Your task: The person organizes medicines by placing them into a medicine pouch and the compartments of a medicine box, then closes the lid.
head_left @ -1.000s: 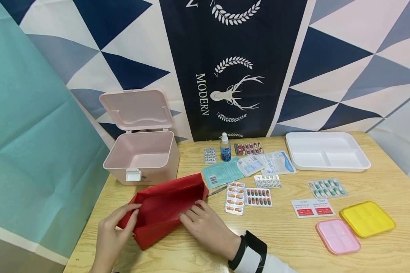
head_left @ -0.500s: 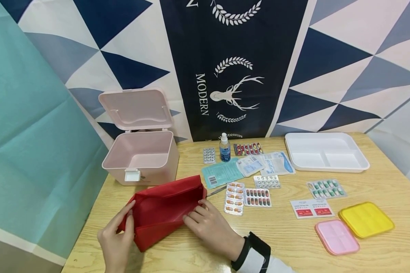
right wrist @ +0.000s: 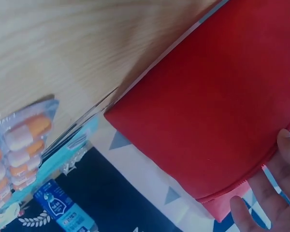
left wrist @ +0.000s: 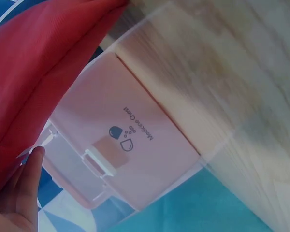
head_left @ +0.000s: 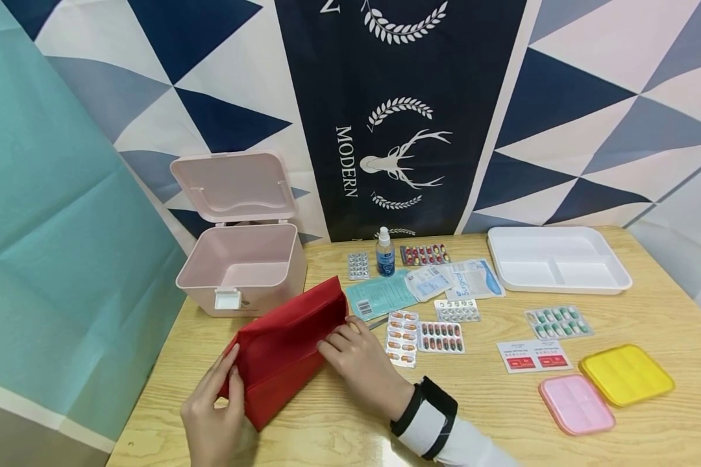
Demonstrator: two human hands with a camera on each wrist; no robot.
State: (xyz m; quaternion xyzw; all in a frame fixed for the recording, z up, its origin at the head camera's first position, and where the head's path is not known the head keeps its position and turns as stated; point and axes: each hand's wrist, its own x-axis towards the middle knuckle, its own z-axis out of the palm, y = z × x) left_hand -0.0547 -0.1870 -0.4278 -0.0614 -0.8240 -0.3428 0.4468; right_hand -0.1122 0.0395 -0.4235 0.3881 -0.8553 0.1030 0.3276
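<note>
I see the left hand [head_left: 213, 408] and right hand [head_left: 365, 366] pinch the red pouch [head_left: 292, 344] near opposite ends, apparently so it gapes

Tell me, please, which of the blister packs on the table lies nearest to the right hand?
The blister pack of orange-and-white capsules: it lies beside the right hand, while all the others lie farther away.

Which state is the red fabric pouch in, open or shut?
Open: the pouch gapes between the left hand and right hand in the head view, interior visible.
</note>
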